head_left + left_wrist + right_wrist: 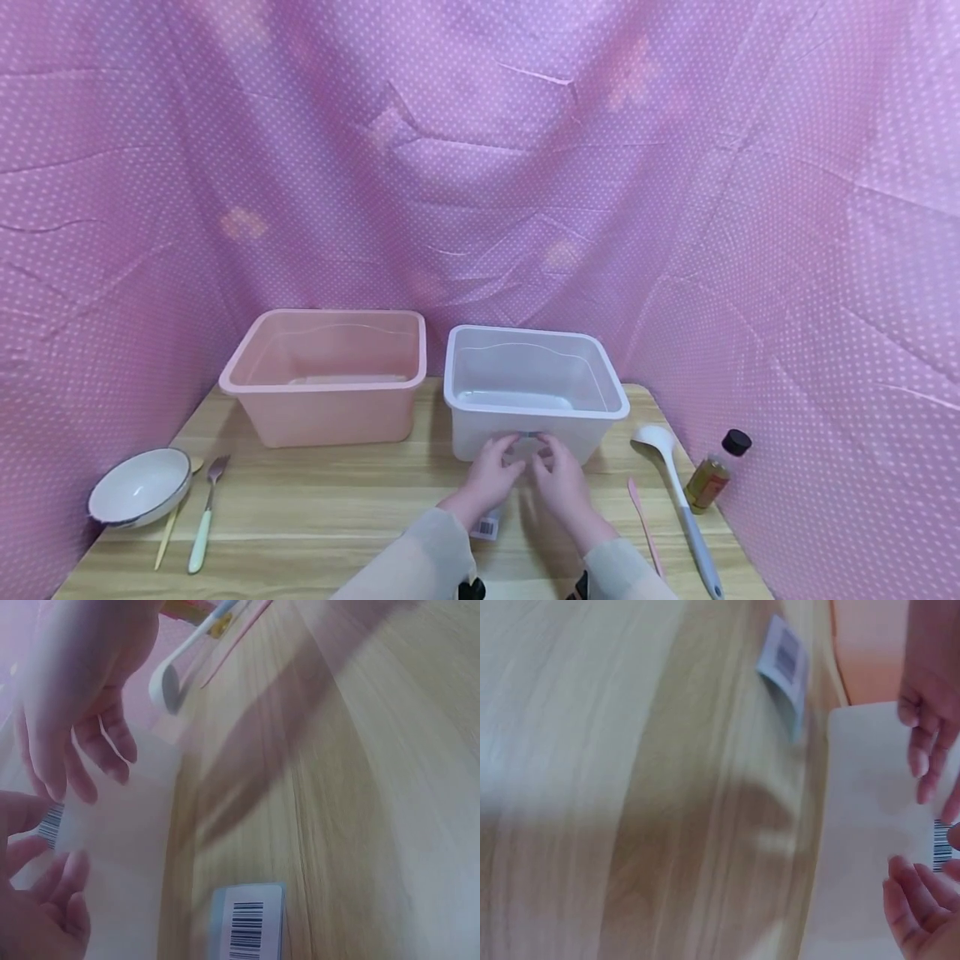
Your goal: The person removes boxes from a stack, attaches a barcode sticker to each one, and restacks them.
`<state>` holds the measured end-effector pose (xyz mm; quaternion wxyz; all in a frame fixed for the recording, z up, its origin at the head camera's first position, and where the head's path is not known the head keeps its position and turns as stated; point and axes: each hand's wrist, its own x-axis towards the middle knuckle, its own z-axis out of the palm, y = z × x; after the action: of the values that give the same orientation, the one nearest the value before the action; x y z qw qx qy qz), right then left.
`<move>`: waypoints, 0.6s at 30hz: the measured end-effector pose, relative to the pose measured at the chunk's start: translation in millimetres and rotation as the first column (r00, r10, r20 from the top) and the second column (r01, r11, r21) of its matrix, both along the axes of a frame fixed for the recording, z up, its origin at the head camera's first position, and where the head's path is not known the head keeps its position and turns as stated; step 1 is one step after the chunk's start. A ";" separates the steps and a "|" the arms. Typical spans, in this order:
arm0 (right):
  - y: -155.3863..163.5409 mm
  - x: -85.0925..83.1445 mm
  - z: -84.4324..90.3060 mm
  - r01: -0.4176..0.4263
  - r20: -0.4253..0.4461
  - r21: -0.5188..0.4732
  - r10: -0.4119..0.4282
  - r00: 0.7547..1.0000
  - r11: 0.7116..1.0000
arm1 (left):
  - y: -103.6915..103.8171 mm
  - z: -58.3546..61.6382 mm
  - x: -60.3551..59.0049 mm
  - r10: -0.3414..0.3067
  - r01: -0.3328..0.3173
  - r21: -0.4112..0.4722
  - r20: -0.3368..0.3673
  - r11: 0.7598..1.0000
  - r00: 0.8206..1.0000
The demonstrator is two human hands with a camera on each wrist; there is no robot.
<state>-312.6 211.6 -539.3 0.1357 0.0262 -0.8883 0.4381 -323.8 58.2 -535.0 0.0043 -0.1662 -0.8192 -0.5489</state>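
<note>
The white plastic bin [536,423] stands at the back, with a barcode label [51,823] on its front wall. My left hand [493,475] and right hand [558,479] face each other there, fingertips right at the label's two ends. In the left wrist view, the fingers of the right hand [82,712] reach down loosely bent. Those of the left hand [930,712] look relaxed in the right wrist view, with nothing in their grip. On the table below lies a small pack with a barcode [486,527], partly hidden by my left arm.
A pink bin [330,414] stands left of the white one. At the left lie a white bowl [141,487], a yellow-handled utensil [167,533] and a green-handled fork [202,533]. At the right are a pink stick [643,521], a ladle [678,492] and a black-capped bottle [708,479].
</note>
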 end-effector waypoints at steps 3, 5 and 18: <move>0.9 -1.1 1.0 -0.026 0.007 -0.112 0.027 1.000 0.993 | 0.8 1.0 -1.7 -0.029 0.026 0.065 0.038 0.998 0.999; 0.7 -1.9 2.9 -0.060 0.014 -0.193 0.064 0.998 0.979 | 1.3 3.1 -2.7 -0.048 0.040 0.110 0.074 0.993 0.996; 0.3 13.8 0.3 -0.184 0.268 -0.237 0.247 0.931 0.954 | -18.0 -4.1 2.3 0.014 -0.036 0.075 0.271 0.997 0.963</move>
<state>-298.8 211.9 -539.0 -0.0455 0.0440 -0.8394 0.5398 -321.5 40.2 -539.0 -0.0938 -0.0791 -0.7919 -0.5983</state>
